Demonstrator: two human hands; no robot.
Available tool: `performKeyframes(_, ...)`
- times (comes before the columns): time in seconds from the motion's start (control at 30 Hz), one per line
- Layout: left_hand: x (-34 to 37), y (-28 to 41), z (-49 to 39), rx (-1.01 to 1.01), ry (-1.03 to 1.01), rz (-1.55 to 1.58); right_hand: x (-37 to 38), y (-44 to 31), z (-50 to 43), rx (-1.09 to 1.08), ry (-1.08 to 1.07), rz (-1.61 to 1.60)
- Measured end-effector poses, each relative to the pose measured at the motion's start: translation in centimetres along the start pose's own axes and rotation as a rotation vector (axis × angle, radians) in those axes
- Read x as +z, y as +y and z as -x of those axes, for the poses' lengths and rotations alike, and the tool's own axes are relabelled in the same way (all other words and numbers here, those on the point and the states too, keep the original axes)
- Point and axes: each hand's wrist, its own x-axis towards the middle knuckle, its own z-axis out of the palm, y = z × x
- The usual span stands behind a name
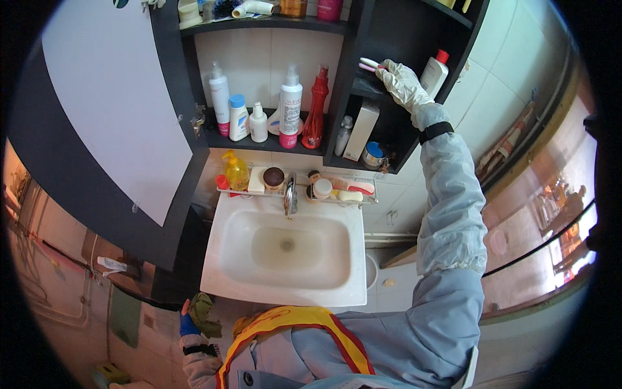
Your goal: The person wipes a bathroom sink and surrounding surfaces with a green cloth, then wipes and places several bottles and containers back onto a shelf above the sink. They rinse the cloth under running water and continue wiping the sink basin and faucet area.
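My right hand (pixel 401 82), in a pale glove, reaches into the upper right compartment of a dark wall cabinet (pixel 338 92). Its fingers pinch two slim items (pixel 370 64), one white and one pink; their exact kind is unclear. Close beside that hand stands a white bottle with a red cap (pixel 434 73). Low at the left, my left hand (pixel 187 318) holds a crumpled green cloth (pixel 206 316), with blue material around the hand. Most of its fingers are hidden. Between the hands is a white washbasin (pixel 357 253) with shallow cloudy water in it.
A mirrored or white-faced cabinet door (pixel 121 97) swings out at left. Spray bottles (pixel 290 107) line the middle shelf. Below are a boxed item (pixel 362 129) and a blue-lidded jar (pixel 373 153). A chrome faucet (pixel 290 194), yellow pump bottle (pixel 236 170) and comb (pixel 352 185) sit behind the basin.
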Motion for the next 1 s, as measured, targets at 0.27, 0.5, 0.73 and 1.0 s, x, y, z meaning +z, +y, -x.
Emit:
performKeyframes(0.27, 2.4, -0.5, 3.0, 0.067, 0.027, -0.027, 0.8, 1.2, -1.3, -0.254, 0.26, -0.6)
performKeyframes(0.5, -0.7, -1.5, 0.1, 0.018, -0.085, 0.017, -6.4, -6.1, 1.8, -0.546, 0.679, -0.764)
performKeyframes(0.73, -0.9, -3.6, -3.1, 0.053, -0.027, -0.046, -6.7, -3.7, 4.3, 0.016, 0.279, 0.363)
performKeyframes(1.0, -1.2, -3.8, -4.8, -0.077, -0.159, 0.026, 2.9, 10.5, -1.4, 0.134, 0.166, 0.138)
